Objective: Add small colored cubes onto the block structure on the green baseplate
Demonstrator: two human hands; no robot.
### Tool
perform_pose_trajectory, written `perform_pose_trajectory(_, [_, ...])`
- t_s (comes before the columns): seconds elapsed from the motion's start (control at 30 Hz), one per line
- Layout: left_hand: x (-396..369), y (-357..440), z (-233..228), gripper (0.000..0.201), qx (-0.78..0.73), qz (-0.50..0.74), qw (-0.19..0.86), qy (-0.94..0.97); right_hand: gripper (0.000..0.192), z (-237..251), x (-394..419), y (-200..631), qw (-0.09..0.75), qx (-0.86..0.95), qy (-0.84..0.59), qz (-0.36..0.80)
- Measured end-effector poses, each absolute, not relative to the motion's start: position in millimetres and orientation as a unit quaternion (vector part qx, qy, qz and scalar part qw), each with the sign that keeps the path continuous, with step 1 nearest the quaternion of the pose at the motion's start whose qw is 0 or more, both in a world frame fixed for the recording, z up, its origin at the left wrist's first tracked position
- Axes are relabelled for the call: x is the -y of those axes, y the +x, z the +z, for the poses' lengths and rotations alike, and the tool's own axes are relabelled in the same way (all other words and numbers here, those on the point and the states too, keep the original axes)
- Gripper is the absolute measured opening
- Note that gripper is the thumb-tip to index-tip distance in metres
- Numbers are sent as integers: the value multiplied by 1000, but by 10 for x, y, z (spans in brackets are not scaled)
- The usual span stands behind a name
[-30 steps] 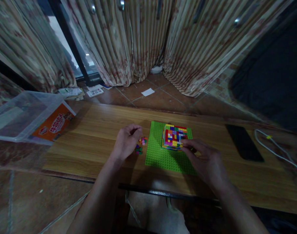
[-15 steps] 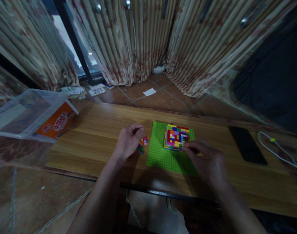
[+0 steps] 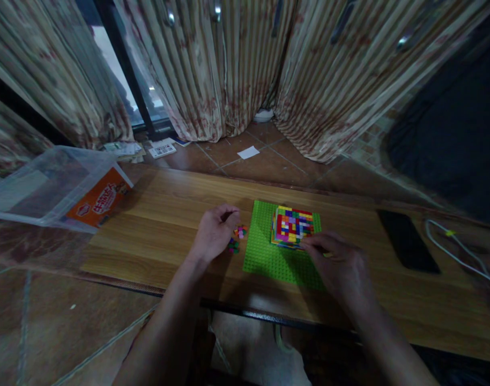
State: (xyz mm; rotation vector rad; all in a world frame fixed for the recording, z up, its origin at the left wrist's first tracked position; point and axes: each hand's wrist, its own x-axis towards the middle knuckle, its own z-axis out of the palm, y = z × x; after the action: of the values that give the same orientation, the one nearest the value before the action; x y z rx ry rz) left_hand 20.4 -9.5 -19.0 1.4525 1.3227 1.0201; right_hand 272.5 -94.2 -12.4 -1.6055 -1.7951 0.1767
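Observation:
A block of many-coloured toy bricks (image 3: pixel 294 225) stands on a green studded baseplate (image 3: pixel 265 260). My right hand (image 3: pixel 341 262) is at the block's front right corner, thumb and fingers pinched together at its edge; whatever sits between the fingertips is too small to name. Left of the baseplate, my left hand (image 3: pixel 216 230) hovers with thumb and forefinger closed together, and what they hold, if anything, is hidden. Close beside that hand lie small loose bricks (image 3: pixel 240 231) in pink and orange, and a darker cluster of bricks (image 3: pixel 234 246) in green and purple.
The wooden table (image 3: pixel 148 214) carries a clear plastic bin (image 3: pixel 47 187) with an orange label at the left. A black phone-like slab (image 3: pixel 408 241) and a white cable (image 3: pixel 458 252) lie at the right. Curtains (image 3: pixel 205 69) hang behind, and papers (image 3: pixel 162 148) lie on the floor.
The view has shifted slightly. Both hands keep nearly the same places and pinched shapes, the right at the brick block and the left by the loose bricks.

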Motion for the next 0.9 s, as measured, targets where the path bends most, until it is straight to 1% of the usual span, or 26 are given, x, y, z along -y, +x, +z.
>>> perform_pose_trajectory(0.1, [98, 195, -182, 20, -534, 416, 446, 586, 15, -146, 945, 2739, 357, 693, -622, 70])
perform_pose_trajectory(0.2, [82, 157, -192, 19, -540, 436, 451, 562, 11, -130, 974, 2729, 378, 691, -613, 63])
perform_pose_trajectory(0.37, [18, 37, -159, 18, -536, 499, 462, 500, 5, 10, 1036, 2556, 429, 682, -592, 15])
perform_pose_trajectory(0.43, [3, -6, -117, 17, -532, 530, 467, 467, 4, 40, 1046, 2430, 440, 690, -574, 30])
perform_pose_trajectory(0.53, [6, -53, -60, 19, -521, 569, 477, 421, 5, 5, 1043, 2216, 417, 722, -546, 84])
perform_pose_trajectory(0.7, [37, -114, -29, 23, -509, 592, 479, 402, 11, -150, 1011, 1897, 363, 758, -518, 159])
perform_pose_trajectory(0.9, [54, -169, -30, 23, -508, 591, 482, 399, 12, -294, 928, 1643, 325, 771, -515, 184])
